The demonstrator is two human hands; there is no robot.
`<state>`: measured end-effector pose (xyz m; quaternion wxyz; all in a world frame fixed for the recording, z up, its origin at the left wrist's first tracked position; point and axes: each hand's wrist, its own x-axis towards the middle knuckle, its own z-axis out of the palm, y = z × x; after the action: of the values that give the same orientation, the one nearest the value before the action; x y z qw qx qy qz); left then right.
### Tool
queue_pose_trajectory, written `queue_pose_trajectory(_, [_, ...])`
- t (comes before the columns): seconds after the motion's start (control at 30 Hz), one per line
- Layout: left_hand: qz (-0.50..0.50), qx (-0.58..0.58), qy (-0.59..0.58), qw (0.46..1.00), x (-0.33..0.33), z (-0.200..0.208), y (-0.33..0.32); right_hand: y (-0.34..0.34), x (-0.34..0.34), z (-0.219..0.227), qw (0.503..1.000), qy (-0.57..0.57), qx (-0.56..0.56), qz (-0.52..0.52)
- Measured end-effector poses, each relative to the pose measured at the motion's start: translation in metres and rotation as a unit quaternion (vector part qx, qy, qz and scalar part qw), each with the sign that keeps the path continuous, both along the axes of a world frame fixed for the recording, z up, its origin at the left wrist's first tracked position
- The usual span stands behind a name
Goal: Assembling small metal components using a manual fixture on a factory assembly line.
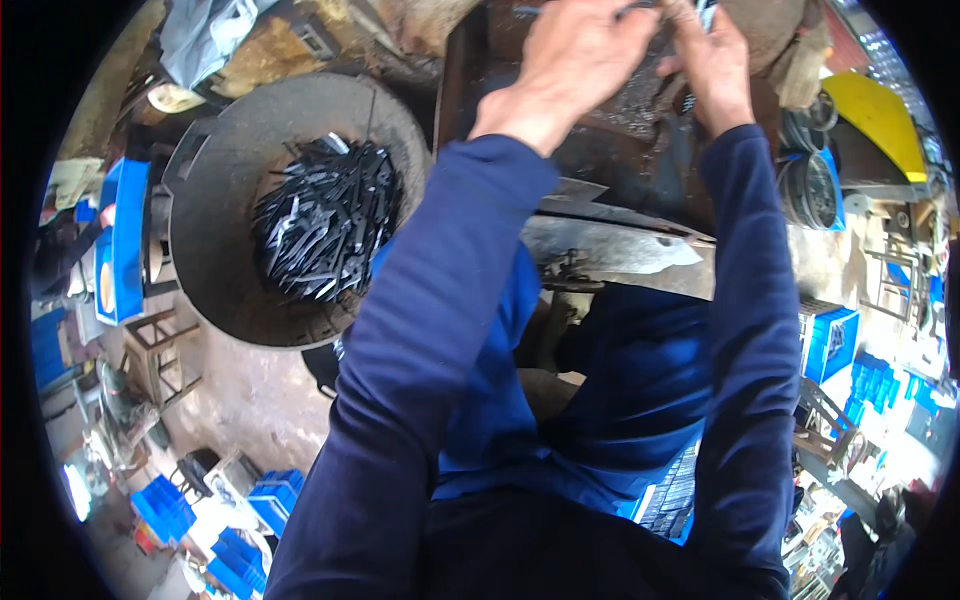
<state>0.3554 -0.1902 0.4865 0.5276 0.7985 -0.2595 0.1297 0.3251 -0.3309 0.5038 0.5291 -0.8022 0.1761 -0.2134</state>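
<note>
My left hand [585, 55] and my right hand [718, 75] are close together at the top edge, over a dark, rusty metal work surface [610, 165]. The fingers of my left hand are closed around something small near the picture's edge; I cannot make out what. Between the fingers of my right hand a shiny bit shows, cut off by the edge, and its kind is unclear. Small bright scraps lie scattered on the surface beneath. Left of my left forearm stands a wide, round metal pan [220, 200] with a heap of thin dark metal strips [325, 225] in it.
A pale, flat metal plate [610, 245] runs along the near side of the work surface. Round containers [808, 190] and a yellow panel [875, 125] stand at the right. Wooden stools [160, 350] and blue crates [275, 500] are on the floor at the left.
</note>
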Motion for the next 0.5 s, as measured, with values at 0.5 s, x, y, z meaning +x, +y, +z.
queue_pose_trajectory(0.5, [-0.108,0.043,0.073,0.991,0.020,-0.024,0.021,-0.012,-0.132,-0.012,0.942,0.106,0.192,0.253])
